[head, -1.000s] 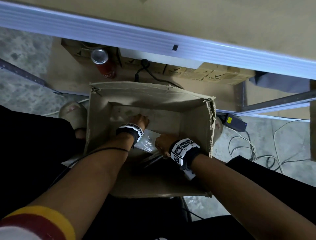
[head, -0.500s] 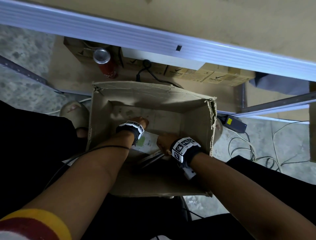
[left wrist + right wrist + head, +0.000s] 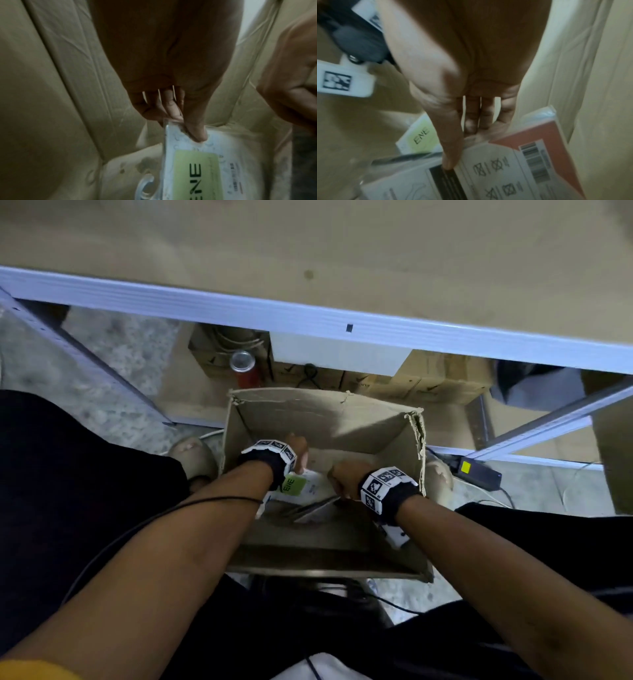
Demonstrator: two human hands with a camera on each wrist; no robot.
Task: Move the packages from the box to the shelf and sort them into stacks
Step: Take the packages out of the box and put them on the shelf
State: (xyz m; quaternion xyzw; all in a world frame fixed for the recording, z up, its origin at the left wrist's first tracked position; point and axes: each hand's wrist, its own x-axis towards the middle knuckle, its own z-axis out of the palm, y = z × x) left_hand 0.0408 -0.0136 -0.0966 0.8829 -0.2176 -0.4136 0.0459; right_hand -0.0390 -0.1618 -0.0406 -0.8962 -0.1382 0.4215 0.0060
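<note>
Clear-plastic wrapping covers the green-label package (image 3: 197,162), which the left hand (image 3: 171,94) pinches by its top edge, thumb on the printed face and fingers behind it. Below that pinch the pack hangs inside the cardboard box (image 3: 322,419), its lower end hidden. Just to the right of it, the right hand (image 3: 471,108) pinches a second pack, the orange-backed package (image 3: 513,162), thumb pressed on the face with the laundry symbols and barcode, fingers tucked behind its upper edge. Under both grips more flat packs lie on the box floor, too dark to count. Above the box, the shelf (image 3: 342,251) spans the head view with a pale metal front rail; a red can (image 3: 244,368) stands on the floor beyond the box.

Both grips are thin edge pinches on slick film, so I judge either of the 2 packs could slide out during the lift, or snag the torn box rim near the right wrist.
</note>
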